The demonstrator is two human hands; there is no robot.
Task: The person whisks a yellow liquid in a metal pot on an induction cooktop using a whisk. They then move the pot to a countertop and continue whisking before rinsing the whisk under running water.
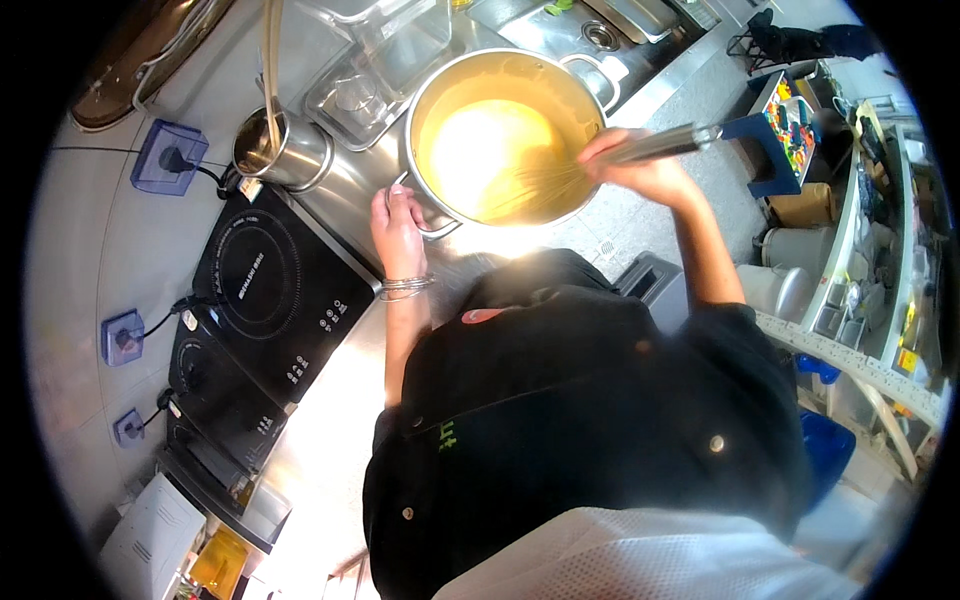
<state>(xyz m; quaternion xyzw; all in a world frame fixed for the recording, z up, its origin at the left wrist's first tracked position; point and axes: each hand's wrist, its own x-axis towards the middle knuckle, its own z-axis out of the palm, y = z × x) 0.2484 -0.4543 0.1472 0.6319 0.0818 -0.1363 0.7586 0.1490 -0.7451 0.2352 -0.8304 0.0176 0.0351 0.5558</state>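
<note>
A large steel stockpot stands on the steel counter, with yellow liquid inside that glares under the light. My left hand, with metal bangles at its wrist, grips the pot's near-left loop handle. In my right hand is a balloon whisk, held low on its steel handle over the pot's right rim. The whisk's wires reach down into the pot; their tips are hard to tell from the liquid. The pot's other loop handle points to the upper right, with something white on it.
Black induction cooktops line the wall at left. A steel canister with long wooden utensils and clear containers stand beside the pot. Beyond it lies a sink. At right are a grey bin and loaded shelves.
</note>
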